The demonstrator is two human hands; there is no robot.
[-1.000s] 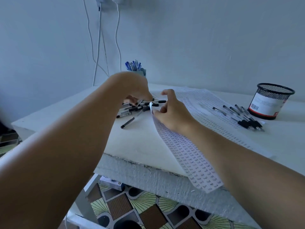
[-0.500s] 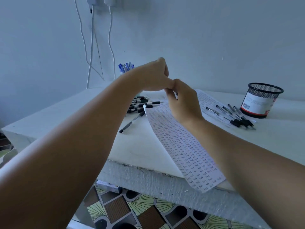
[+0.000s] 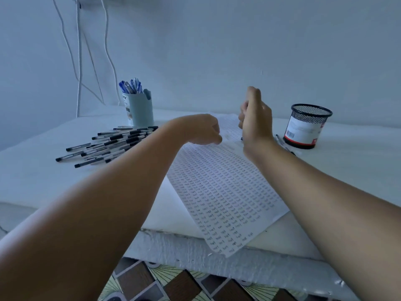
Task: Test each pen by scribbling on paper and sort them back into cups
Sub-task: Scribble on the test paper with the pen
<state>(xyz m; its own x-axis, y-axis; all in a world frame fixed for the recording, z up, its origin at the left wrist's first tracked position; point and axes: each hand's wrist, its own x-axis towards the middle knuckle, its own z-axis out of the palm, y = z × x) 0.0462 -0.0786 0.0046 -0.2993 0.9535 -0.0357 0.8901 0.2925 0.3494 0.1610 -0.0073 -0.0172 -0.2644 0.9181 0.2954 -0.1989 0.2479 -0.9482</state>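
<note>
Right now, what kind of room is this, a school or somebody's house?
Probably a home desk corner, not surely. A white table against a bare wall holds a pen cup, a mesh cup and lined paper; charger cords hang above patterned floor tiles.

Two bare forearms, with no sleeves, watch, bracelet or rings to be seen, reach in from the bottom corners and end in the person's ungloved left hand (image 3: 198, 130) and right hand (image 3: 255, 118), whose fingers are too blurred to show their nails.
</note>
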